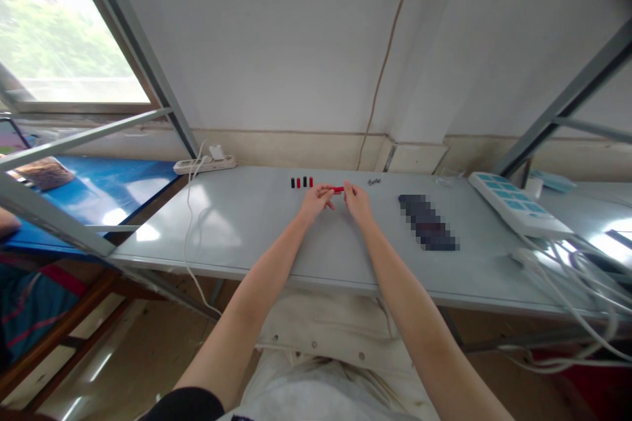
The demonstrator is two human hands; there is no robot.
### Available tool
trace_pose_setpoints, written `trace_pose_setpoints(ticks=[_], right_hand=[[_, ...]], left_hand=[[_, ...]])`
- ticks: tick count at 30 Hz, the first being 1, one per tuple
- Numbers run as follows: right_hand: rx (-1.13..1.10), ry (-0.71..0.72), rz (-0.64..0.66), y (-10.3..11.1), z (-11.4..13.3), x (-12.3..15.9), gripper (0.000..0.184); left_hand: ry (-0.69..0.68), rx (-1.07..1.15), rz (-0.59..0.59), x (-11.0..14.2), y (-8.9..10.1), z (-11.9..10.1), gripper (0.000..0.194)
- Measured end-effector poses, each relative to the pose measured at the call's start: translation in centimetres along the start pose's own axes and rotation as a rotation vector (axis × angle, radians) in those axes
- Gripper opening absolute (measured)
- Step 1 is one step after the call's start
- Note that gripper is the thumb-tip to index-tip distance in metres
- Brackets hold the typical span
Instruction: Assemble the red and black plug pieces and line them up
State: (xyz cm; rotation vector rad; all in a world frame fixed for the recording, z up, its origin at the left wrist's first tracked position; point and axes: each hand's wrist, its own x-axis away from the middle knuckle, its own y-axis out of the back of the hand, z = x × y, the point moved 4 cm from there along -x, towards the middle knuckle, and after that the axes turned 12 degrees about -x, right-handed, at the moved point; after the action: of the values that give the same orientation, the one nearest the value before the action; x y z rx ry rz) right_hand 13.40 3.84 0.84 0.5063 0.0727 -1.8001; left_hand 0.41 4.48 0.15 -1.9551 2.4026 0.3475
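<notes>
Between the fingertips of both hands lies a thin red rod, held roughly level above the table. My left hand pinches its left end, with the other fingers loosely curled. The right end is gripped by my right hand, whose fingers cover part of it. Just beyond my left hand stand small black and red cylinders in a short row. Several small metal pieces lie in a cluster past my right hand. The exact kind of these parts is too small to make out.
The grey table runs along the wall. A pixelated dark flat item lies at right, near a large white power strip and tangled cables. At back left sits another power strip, its white cord hanging over the front edge.
</notes>
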Motion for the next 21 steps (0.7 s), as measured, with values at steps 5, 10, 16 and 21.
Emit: trace_pose_setpoints(ticks=[5, 10, 16, 21], right_hand=[[-0.092, -0.009, -0.01, 0.1, 0.2, 0.0, 0.053], [-0.158, -0.013, -0.116, 0.7, -0.3, -0.2, 0.052], [-0.268, -0.038, -0.193, 1.2, -0.5, -0.5, 0.051], [-0.223, 0.002, 0.115, -0.6, -0.3, -0.2, 0.039]], left_hand=[[-0.011, -0.033, -0.023, 0.2, -0.3, -0.2, 0.031], [0.028, -0.027, -0.21, 0.1, 0.6, 0.0, 0.037], [0.063, -0.023, -0.279, 0.0, 1.3, 0.5, 0.035], [0.04, -0.023, -0.212, 0.0, 0.7, 0.5, 0.034]])
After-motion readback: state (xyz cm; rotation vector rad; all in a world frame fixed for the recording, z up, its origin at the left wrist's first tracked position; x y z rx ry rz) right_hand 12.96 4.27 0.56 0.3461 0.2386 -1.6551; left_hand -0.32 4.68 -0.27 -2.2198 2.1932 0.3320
